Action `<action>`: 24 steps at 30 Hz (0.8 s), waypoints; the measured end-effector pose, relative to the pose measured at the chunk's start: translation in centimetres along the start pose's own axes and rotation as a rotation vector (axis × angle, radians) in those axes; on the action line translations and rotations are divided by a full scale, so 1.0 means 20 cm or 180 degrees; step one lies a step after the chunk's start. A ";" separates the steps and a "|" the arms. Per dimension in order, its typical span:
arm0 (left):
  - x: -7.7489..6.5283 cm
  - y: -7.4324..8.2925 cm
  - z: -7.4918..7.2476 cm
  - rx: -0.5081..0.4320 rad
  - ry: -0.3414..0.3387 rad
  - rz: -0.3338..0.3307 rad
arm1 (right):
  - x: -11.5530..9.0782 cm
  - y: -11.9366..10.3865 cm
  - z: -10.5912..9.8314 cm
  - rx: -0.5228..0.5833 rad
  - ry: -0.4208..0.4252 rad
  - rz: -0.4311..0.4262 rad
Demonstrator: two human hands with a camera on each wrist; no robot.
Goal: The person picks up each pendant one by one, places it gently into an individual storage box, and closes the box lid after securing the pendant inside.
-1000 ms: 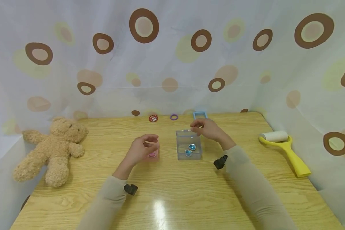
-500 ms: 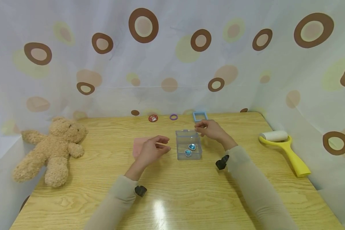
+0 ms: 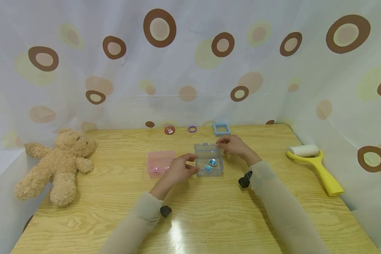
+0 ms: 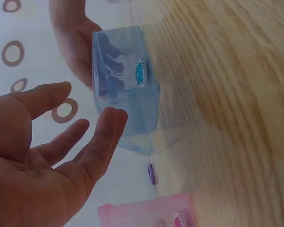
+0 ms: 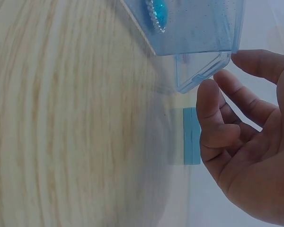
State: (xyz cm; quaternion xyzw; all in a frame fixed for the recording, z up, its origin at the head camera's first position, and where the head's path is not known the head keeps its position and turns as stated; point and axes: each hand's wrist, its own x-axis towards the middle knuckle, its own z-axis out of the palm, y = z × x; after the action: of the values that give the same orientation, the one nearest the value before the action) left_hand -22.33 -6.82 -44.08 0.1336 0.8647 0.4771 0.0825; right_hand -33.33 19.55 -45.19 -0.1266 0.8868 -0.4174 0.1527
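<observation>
A clear plastic box (image 3: 200, 173) stands with its hinged lid (image 3: 206, 146) swung back. Inside lie two blue gems with beaded silvery rims, one (image 3: 212, 162) behind the other (image 3: 208, 169). My left hand (image 3: 179, 170) is at the box's left side, thumb and fingers spread apart and holding nothing, as the left wrist view shows. At the lid's right corner is my right hand (image 3: 237, 145), its thumb and index fingertips close to the lid edge; whether they touch it is unclear. To the left sits a closed pink box (image 3: 161, 159) with pink gem pieces (image 3: 156, 170) inside.
Along the back edge are a red round disc (image 3: 169, 131), a purple ring (image 3: 192, 129) and a light-blue square frame (image 3: 221, 134). A teddy bear (image 3: 55, 162) lies at the left. A yellow-handled lint roller (image 3: 320, 173) lies at the right, against the curtain.
My left hand has moved right, from the pink box to the clear box's left side, uncovering the pink box. My right hand has shifted slightly right and toward me.
</observation>
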 end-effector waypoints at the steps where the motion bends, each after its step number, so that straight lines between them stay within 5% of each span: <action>1: 0.00 0.00 0.01 0.0016 -0.0019 -0.0004 | 0.00 0.00 0.00 -0.0020 -0.0001 0.0018; 24: 0.03 -0.05 0.05 0.0238 0.0090 -0.0005 | 0.01 0.01 0.01 -0.0086 -0.0055 0.0057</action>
State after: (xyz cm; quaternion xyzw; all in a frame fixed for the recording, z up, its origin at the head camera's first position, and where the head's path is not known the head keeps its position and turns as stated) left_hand -22.72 -6.35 -45.51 0.1291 0.8831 0.4463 0.0656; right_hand -33.49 19.51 -45.43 -0.1243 0.8921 -0.4029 0.1623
